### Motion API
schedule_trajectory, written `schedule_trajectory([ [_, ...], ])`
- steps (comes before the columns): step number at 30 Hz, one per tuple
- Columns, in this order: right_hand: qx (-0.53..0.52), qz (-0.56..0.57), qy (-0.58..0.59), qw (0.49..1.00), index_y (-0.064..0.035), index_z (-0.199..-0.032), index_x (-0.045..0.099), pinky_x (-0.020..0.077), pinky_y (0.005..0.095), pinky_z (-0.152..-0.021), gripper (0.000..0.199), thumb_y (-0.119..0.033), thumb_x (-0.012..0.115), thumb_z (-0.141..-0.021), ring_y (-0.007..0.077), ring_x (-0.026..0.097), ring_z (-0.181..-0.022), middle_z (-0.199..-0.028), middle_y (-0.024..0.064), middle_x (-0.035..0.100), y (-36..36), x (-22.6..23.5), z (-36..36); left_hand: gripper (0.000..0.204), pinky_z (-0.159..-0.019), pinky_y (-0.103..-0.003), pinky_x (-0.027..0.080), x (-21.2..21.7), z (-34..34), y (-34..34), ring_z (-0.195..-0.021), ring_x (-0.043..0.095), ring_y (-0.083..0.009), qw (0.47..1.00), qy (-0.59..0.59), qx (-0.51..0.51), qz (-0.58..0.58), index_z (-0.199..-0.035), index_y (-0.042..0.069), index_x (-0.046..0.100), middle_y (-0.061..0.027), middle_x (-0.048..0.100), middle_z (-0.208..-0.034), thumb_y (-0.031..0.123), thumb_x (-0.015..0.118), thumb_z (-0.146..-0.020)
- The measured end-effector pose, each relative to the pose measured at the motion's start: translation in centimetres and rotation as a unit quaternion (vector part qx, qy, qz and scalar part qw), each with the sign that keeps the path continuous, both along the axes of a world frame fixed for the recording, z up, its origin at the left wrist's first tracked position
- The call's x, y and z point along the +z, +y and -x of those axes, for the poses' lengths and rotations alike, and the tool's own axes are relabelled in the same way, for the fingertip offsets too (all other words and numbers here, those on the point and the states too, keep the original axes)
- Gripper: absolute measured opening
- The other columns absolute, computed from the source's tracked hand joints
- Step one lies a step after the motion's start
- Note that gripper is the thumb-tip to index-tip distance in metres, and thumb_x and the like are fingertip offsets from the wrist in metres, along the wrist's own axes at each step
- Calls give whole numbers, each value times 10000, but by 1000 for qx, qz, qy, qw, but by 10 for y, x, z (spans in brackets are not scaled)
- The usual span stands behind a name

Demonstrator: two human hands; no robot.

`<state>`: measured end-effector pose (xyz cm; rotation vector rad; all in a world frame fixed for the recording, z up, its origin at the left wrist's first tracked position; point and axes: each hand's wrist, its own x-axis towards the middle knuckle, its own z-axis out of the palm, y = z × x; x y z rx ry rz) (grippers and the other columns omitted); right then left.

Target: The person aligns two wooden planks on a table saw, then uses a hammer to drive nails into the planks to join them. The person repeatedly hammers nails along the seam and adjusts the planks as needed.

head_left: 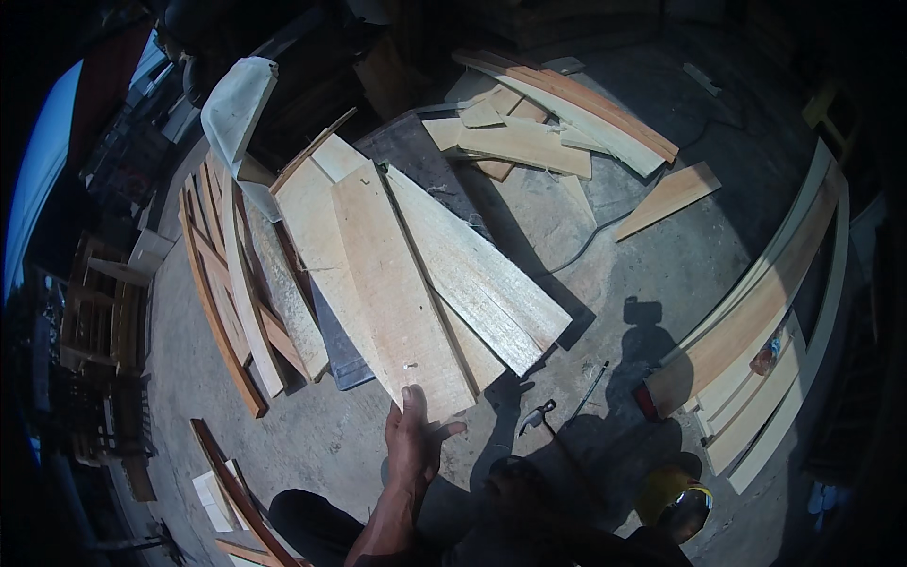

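My left hand (412, 442) reaches up from the lower edge and grips the near end of a pale wooden board (397, 274). One digit lies on top of the board, another sticks out to the right, and the rest are hidden. This board rests at a slant on other boards. A nail (409, 365) seems to stick up near its held end. To its right lies a whiter, rough board (482, 269), and a wider pale board (307, 213) is at the left. Below the stack a claw hammer (539, 416) shows, its handle running into shadow. My right hand is not in view.
Long curved strips (241, 283) lie left on the concrete floor (170, 359), more planks (756, 340) at the right. Offcuts (524, 146) are piled at the back, near a cable (576, 255). A white curved shell (236, 109) stands far left; a yellow-rimmed round object (694, 501) sits lower right.
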<state>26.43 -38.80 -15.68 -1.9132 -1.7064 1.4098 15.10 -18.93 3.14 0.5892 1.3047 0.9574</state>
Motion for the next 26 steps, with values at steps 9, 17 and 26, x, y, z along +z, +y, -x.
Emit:
schedule_trajectory([
  [9,-4,0,-6,1000,-87,-1183,717,394,621,-1098,495,-511,498,-1053,478,663,-1138,-1142,270,727,2,1,-1,699,-765,-416,614,-2,0,2,-1017,733,-310,1000,3,5,0,-1458,-2,470,-176,686,-1234,576,537,-1071],
  [17,-24,-46,-12,999,-71,-1195,716,444,627,-1046,503,-502,500,-1049,488,699,-1043,-1026,274,746,4,11,-2,709,-782,-437,609,2,-1,6,-1021,727,-313,1000,2,6,0,-1459,-8,467,-175,677,-1249,581,534,-1070],
  [26,-35,-41,-5,999,-70,-1096,743,489,631,-979,496,-520,542,-1043,459,733,-922,-942,277,751,-4,-13,6,741,-838,-468,601,2,1,8,-1074,714,-331,1000,7,3,3,-1475,-4,453,-176,664,-1285,600,549,-1056],
])
